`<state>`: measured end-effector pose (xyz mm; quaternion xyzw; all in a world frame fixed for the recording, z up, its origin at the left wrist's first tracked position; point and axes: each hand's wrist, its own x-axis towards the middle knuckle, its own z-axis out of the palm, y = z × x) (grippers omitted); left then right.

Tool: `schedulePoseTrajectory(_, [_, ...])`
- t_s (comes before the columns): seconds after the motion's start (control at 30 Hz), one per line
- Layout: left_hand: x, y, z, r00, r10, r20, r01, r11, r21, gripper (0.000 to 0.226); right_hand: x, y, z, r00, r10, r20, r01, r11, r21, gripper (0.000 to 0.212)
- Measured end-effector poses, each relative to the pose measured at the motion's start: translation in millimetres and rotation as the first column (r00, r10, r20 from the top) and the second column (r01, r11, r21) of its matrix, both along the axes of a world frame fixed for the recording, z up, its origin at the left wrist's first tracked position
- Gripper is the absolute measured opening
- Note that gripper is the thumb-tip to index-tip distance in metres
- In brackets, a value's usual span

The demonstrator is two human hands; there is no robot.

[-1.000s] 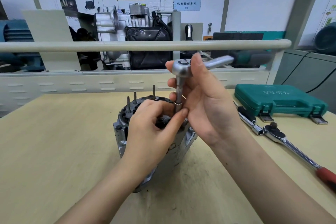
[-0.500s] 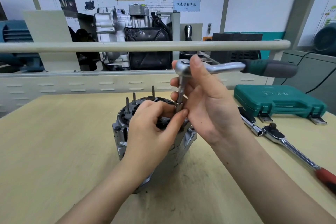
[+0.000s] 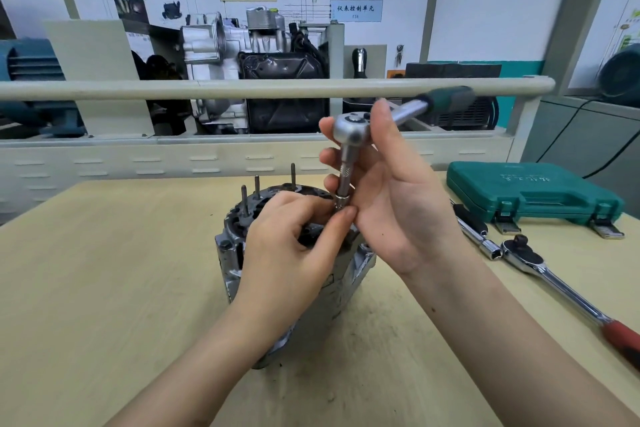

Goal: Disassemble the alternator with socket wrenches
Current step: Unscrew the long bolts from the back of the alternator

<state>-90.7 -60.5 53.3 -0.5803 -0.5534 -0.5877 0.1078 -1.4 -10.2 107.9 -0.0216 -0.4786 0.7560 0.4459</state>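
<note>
Head view. Alternator upright at centre of frame on pale wooden tabletop, grey housing facing the camera, dark top plate with three thin studs rising at its back left.

Left hand over top of alternator, coming in from lower left; thumb and forefinger pinched on the small socket at the lower end of the extension bar, just above the alternator's top right edge. Grip closed on that socket.

Right hand right of centre, palm turned left, fingers curled round the head and vertical extension bar of the socket wrench; thumb over the shiny round head. Grip closed on the wrench. Extension bar upright, knurled band near its middle. Wrench handle running up and right from the head, dark green sleeve blurred, crossing in front of the cream rail that spans the upper half of frame.

Right side of frame: closed green tool case lying flat on tabletop, latches toward the camera. In front of it, a second ratchet lying diagonally, head toward centre, red handle toward lower right edge. Just left of its head, a short bar with a socket, also flat.

Background beyond the rail: engine display and wall diagrams, upper centre.
</note>
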Motion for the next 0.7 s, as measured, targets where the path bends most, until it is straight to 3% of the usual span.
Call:
schedulePoseTrajectory(0.17, [1.5, 1.3, -0.2, 0.999, 0.027, 0.028, -0.027, 1.000, -0.001, 0.013, 2.2, 1.6, -0.8, 0.998, -0.050, -0.031, 0.049, 0.999, -0.013, 0.040])
schedulePoseTrajectory(0.33, [0.3, 2.2, -3.1, 1.000, -0.003, -0.018, 0.003, 1.000, 0.027, 0.031, 1.2, -0.4, -0.4, 1.000, 0.001, -0.012, 0.000, 0.999, 0.040, 0.056])
schedulePoseTrajectory(0.43, [-0.4, 1.3, -4.0, 0.998, -0.045, -0.039, 0.046, 0.999, 0.014, 0.036, 1.8, 1.3, -0.3, 0.999, 0.024, 0.029, -0.026, 0.998, 0.055, 0.055])
schedulePoseTrajectory(0.57, [0.0, 1.8, -3.8, 0.999, -0.033, -0.020, 0.033, 0.999, 0.014, 0.031, 1.6, 2.3, -0.6, 0.998, 0.039, 0.041, -0.041, 0.998, 0.047, 0.043])
schedulePoseTrajectory(0.7, [0.3, 2.6, -4.2, 1.000, -0.001, 0.001, 0.001, 1.000, 0.026, 0.021, 0.6, 0.3, -1.0, 1.000, 0.013, 0.013, -0.014, 0.999, 0.039, 0.057])
